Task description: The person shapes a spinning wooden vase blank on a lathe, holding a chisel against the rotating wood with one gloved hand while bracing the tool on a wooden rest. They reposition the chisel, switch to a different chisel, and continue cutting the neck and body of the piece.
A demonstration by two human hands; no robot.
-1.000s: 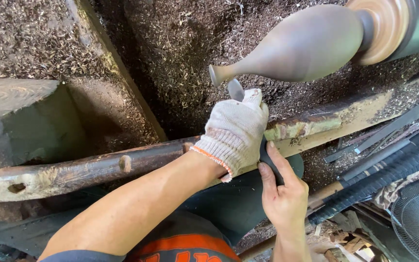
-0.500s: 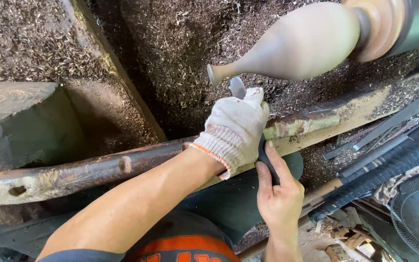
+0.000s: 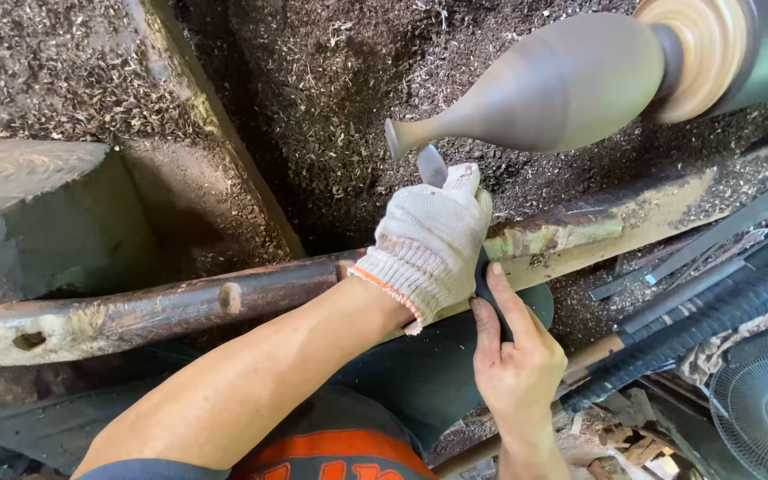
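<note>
A smooth grey-brown vase-shaped wooden piece (image 3: 553, 84) spins on a lathe, its narrow neck pointing left. My left hand (image 3: 428, 240), in a white knit glove, rests on the long wooden rest bar (image 3: 180, 307) and grips a metal chisel (image 3: 431, 165) whose blade tip sits just under the neck end. My bare right hand (image 3: 513, 360) holds the chisel's dark handle lower down, behind the glove.
A wooden faceplate (image 3: 700, 53) and dark lathe head hold the piece at top right. Wood shavings cover the bed below. A grey block (image 3: 37, 222) sits at left. Long tools and rods (image 3: 704, 302) lie at right, with a fan (image 3: 766, 409) at bottom right.
The view has shifted slightly; both hands keep their grip on the chisel, with the blade still near the neck end of the spinning piece.
</note>
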